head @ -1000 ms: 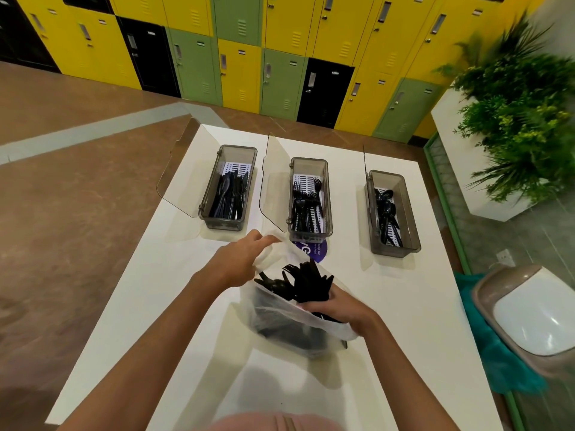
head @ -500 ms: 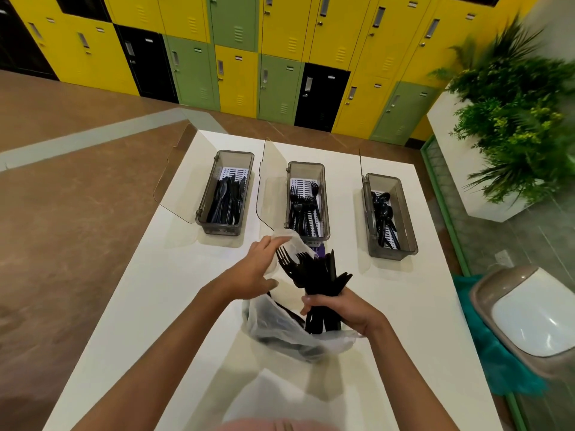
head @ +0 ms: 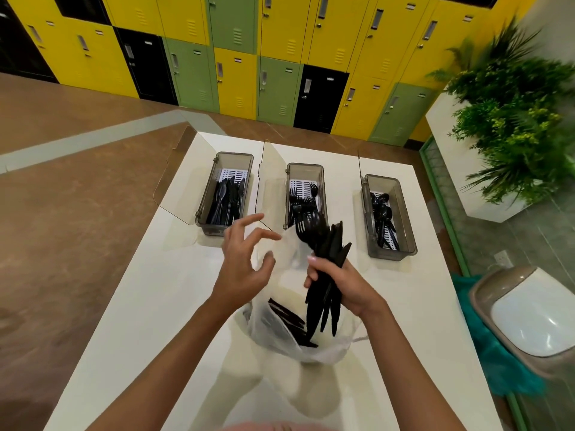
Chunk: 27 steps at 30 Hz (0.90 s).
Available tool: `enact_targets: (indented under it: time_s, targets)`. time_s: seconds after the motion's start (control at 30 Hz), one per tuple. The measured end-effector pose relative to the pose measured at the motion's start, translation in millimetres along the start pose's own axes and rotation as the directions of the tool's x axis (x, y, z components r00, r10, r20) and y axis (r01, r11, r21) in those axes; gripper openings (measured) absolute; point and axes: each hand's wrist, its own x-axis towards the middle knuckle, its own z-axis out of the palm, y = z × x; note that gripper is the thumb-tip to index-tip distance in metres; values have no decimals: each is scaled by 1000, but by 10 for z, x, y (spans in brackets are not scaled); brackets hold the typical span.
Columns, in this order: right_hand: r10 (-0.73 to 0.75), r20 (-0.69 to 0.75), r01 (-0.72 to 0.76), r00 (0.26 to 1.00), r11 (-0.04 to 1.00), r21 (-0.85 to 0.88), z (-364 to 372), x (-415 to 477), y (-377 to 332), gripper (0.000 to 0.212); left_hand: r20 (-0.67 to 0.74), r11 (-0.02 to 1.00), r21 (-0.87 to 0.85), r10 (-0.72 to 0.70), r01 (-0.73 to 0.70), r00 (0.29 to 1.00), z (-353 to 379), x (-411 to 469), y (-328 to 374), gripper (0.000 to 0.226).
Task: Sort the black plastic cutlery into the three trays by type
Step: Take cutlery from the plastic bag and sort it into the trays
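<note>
One thick bundle of black cutlery (head: 323,262) stands upright in the right hand (head: 340,283), which is clenched around its middle, fork tines on top. The left hand (head: 244,264), at its nine o'clock, is spread with fingers curled, holding nothing, just beside the clear plastic bag (head: 298,331) that sags on the white table (head: 140,306) with more pieces inside. At twelve o'clock sit three trays: left tray (head: 225,194) probably knives, middle tray (head: 305,194) forks, right tray (head: 387,216) spoons.
</note>
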Motion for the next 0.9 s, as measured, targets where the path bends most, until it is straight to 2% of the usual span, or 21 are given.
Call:
enact_targets:
  time_s: [0.07,0.13,0.2,0.27,0.33,0.37,0.47,0.57,0.67,0.77,0.87,0.9]
  targets:
    - [-34,1,34,999,999,9,45,12,-140,26,-99,998,41,50,-46,994,18,-30,103,19]
    - [-50,11,50,999,998,26,99,13,-256,27,-38,996,-43,71,-73,997,18,-45,196,24]
    - [-71,25,70,997,997,37,147,17,-345,30,201,966,-247,-21,72,979,-18,-14,274,38]
    - [-74,64,75,995,997,-9,176,9,-419,32,440,905,-325,-113,276,891,-15,42,252,56]
    - [-21,109,28,994,997,-68,184,-12,-471,28,493,901,-278,-164,333,854,5,71,182,73]
    - [33,116,-24,993,996,-83,177,-22,-480,23,491,907,-246,-186,341,851,6,84,153,73]
    - [161,105,-142,981,976,-164,106,-32,-425,13,508,938,-104,-236,331,828,-61,115,108,62]
    - [251,76,-233,965,953,-192,-2,-47,-364,15,558,965,30,-231,259,797,-134,120,-5,50]
    - [330,75,-307,941,926,-221,-113,-108,-370,20,491,976,59,-210,208,846,-161,137,-124,43]
    - [365,91,-329,927,903,-275,-211,-168,-395,20,329,973,28,-226,229,917,-164,176,-172,41]
    - [286,123,-250,950,937,-243,-252,-190,-434,21,132,969,233,-117,84,984,-110,192,-237,26]
    - [244,126,-213,962,953,-217,-248,-184,-454,21,93,950,310,-72,40,993,-90,184,-242,37]
